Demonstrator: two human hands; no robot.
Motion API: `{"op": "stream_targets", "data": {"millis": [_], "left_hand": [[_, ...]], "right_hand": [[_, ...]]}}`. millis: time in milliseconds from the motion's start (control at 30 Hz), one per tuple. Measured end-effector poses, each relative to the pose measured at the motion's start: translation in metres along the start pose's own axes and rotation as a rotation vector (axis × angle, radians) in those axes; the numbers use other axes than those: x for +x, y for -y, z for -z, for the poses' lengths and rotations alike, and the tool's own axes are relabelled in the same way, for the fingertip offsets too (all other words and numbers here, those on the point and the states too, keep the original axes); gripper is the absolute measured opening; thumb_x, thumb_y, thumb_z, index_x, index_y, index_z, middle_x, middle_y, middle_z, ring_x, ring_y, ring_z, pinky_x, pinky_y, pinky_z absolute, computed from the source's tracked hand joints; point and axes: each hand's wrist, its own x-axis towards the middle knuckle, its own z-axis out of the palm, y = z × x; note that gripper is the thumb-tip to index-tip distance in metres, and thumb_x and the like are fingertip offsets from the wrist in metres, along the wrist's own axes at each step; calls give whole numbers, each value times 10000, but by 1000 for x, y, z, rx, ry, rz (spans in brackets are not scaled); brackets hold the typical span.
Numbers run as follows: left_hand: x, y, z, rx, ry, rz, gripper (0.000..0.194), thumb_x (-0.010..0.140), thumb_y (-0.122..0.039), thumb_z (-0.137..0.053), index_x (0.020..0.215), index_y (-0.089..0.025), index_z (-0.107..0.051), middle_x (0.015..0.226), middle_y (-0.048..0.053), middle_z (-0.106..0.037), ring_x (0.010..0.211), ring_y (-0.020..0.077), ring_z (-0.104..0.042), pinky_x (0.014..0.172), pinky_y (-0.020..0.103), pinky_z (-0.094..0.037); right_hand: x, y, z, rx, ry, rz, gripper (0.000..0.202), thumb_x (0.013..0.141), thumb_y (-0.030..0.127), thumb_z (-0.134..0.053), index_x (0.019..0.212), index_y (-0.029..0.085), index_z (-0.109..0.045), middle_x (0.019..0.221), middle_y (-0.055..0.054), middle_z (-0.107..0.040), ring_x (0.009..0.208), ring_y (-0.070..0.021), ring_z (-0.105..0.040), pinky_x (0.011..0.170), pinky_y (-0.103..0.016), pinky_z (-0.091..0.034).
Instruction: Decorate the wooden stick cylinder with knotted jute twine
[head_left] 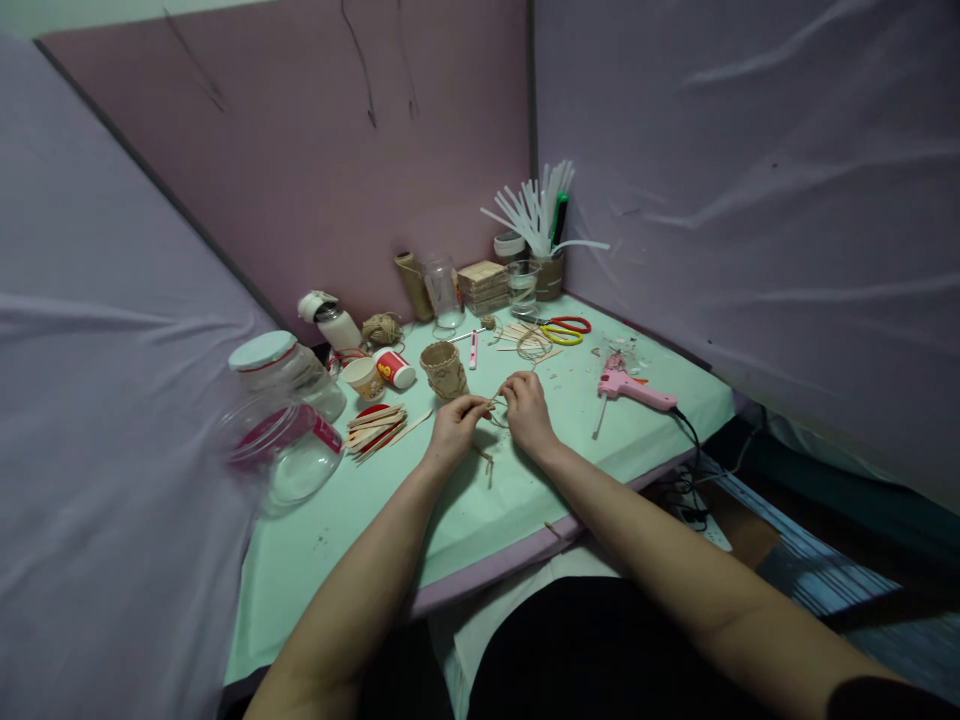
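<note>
We pinch the twine (496, 402) in the grip of our left hand (455, 428) and right hand (529, 412), where a careless tug could topple the nearby cup (444, 372).

We're standing in a small craft workspace, a makeshift booth by the look of it! Lilac fabric (750, 150) is hanging creased along the sides, a pink panel (450, 100) is closing off the back, and a pale green tabletop (352, 525) is filling the corner. The supplies are giving it away: a pink glue gun (634, 388) is trailing its black cord over the edge, scissors (564, 330) are lying further back, a ball of twine (382, 329) is sitting near clear jars (304, 470), and flat wooden sticks (375, 430) are lying heaped.
</note>
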Motion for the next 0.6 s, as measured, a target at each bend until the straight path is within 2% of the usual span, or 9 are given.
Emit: {"op": "stream_targets", "data": {"millis": [133, 267, 367, 500, 600], "left_hand": [[0, 2, 2, 56, -95, -31, 172, 773, -287, -577, 776, -156, -688, 697, 32, -660, 705, 151, -591, 718, 267, -454], [-1, 3, 4, 153, -173, -72, 193, 800, -274, -555, 837, -149, -697, 779, 56, -684, 749, 160, -602, 736, 277, -451], [-2, 3, 4, 203, -181, -108, 190, 807, -263, -557, 854, -153, -704, 854, 73, -702, 798, 170, -610, 768, 285, -451], [-2, 3, 3, 221, -153, -136, 184, 809, -260, -559, 842, -164, -712, 840, 68, -706, 798, 176, -614, 761, 283, -451], [-2, 4, 3, 226, -154, -136, 180, 805, -256, -564, 842, -166, -715, 809, 64, -700, 765, 171, -609, 738, 280, -452]], "right_hand": [[-3, 8, 4, -60, -25, 45, 205, 836, 145, -424, 958, 188, -583, 1038, -114, -468, 1031, -251, -469, 942, -426, -398], [-8, 24, 10, -70, 7, 241, 309, 801, 117, -469, 1088, 184, -563, 1114, -121, -443, 1101, -250, -447, 977, -415, -380], [-10, 31, 12, -110, 63, 308, 256, 814, 156, -515, 1051, 212, -594, 1110, -107, -469, 1057, -252, -463, 938, -416, -389], [-10, 32, 12, -150, 78, 298, 132, 871, 256, -521, 933, 216, -631, 1035, -96, -529, 987, -249, -471, 885, -408, -385], [-8, 29, 12, -124, 85, 266, 160, 899, 275, -487, 884, 207, -630, 970, -94, -568, 947, -244, -478, 854, -394, -385]]}}
